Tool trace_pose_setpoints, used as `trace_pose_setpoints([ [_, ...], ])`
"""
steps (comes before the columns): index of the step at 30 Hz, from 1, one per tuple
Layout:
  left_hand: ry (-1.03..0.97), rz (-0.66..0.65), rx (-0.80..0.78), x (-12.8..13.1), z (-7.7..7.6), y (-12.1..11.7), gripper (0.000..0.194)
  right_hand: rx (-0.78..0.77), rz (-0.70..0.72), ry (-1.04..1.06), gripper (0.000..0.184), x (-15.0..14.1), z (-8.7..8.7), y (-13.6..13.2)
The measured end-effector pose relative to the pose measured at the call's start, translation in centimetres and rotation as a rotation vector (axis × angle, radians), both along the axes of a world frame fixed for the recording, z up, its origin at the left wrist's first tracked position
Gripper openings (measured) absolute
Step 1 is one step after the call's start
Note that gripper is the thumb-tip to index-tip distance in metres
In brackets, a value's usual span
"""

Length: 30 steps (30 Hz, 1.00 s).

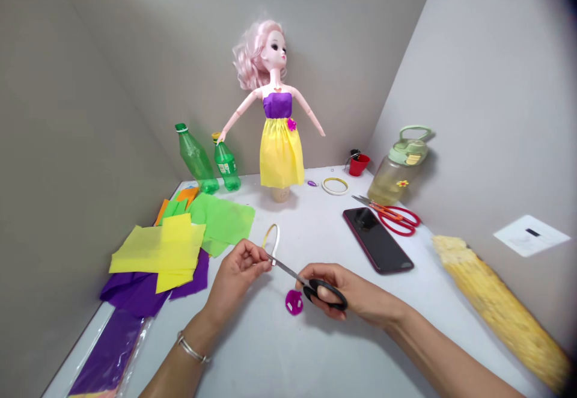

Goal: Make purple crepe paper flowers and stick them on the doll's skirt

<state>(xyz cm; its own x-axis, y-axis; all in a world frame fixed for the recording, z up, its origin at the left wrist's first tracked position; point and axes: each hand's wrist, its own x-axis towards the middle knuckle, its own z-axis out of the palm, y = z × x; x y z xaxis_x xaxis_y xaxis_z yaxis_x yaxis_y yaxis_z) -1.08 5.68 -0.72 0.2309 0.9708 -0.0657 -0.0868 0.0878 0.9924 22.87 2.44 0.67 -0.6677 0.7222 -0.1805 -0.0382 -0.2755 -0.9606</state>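
In my right hand (331, 290) is a pair of black-handled scissors (331, 297), with its blades pointing up and left to my left fingertips. My left hand (246, 264) pinches the end of a narrow white strip (276, 238) that looks like double-sided tape and curves up in a loop. The blade tips meet the strip close to the fingers; whether they are cutting it I cannot tell. Just below the scissors lies a small magenta piece (294, 303) bearing little white bits. Beyond my hands stands a pink-haired doll (279, 103) in a purple top and yellow skirt.
Colored sheets (157, 247) pile up at left, before two green bottles (193, 157). A tape roll (335, 186) lies near the back wall. At right are a phone (377, 238), red-handled scissors (396, 214), a water bottle (399, 169) and a long yellow object (500, 308).
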Motion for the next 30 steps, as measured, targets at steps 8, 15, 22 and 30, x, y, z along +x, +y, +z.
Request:
trace_pose_setpoints([
  [8, 0.376, 0.099, 0.244, 0.0, -0.4, -0.3, 0.01, 0.008, -0.049, -0.058, 0.057, -0.3, 0.0, 0.0],
  [15, 0.233, 0.058, 0.0, 0.8, -0.4, -0.6, 0.015, 0.169, -0.276, -0.262, 0.04, -1.3, -1.0, -0.1],
  [22, 0.01, 0.059, -0.104, 1.6, -0.5, -1.4, 0.015, 0.243, -0.287, -0.346, 0.028, -1.9, -1.6, -0.8],
  [30, -0.056, 0.072, -0.153, 1.3, -0.8, -1.2, 0.014, 0.217, -0.262, -0.295, 0.025, -2.1, -1.5, -1.1],
])
